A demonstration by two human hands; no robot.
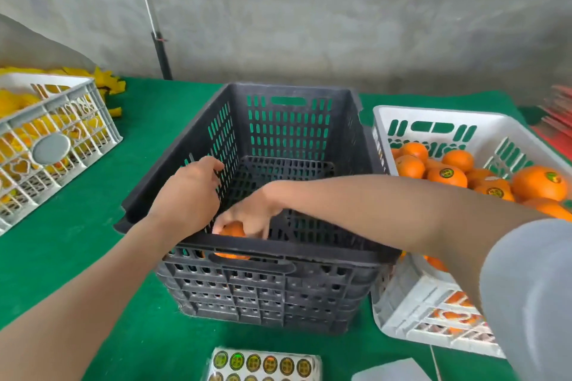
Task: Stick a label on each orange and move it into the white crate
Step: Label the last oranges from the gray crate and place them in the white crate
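A black slatted crate (288, 254) stands in the middle of the green table. My right hand (250, 215) reaches down inside its near left corner and grips an orange (233, 230), which also shows through the front handle slot. My left hand (188, 195) is over the crate's left wall, fingers loosely curled at the slats, holding nothing. The white crate (433, 120) at the right holds several oranges (447, 176), some bearing round labels. A sheet of round green and gold labels (263, 365) lies at the near table edge.
A second white crate (55, 120) at the far left holds yellow items, with more yellow pieces (108, 80) behind it. A grey wall and a black pole (162, 56) rise behind the table. Red items (557, 120) lie at the far right. A pale sheet (393, 371) lies near the labels.
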